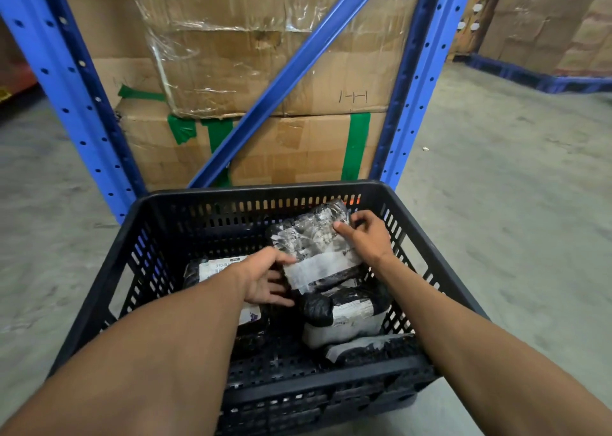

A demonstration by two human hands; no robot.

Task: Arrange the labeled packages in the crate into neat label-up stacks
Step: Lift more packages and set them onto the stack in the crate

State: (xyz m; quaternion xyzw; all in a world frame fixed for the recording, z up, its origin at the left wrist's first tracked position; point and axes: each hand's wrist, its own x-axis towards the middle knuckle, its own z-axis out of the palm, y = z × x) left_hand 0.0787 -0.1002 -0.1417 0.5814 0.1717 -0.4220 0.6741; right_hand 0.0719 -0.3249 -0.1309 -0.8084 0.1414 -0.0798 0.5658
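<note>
A black slotted plastic crate [265, 193] stands on the floor in front of me. Both hands hold a black package wrapped in shiny clear tape [316, 247], tilted above the crate's right side. My left hand [265, 280] grips its near left corner and my right hand [362, 237] grips its far right edge. Under my left arm lies a black package with a white printed label facing up [215, 270]. Below the held package sit a black-and-white wrapped package [344, 318] and another flat one [367, 348] near the crate's front wall.
A blue steel rack [76, 81] with a diagonal brace rises just behind the crate, holding stacked cardboard boxes [291, 147] with green tape. Grey concrete floor lies on both sides. More boxes on a blue pallet [546, 78] stand at the far right.
</note>
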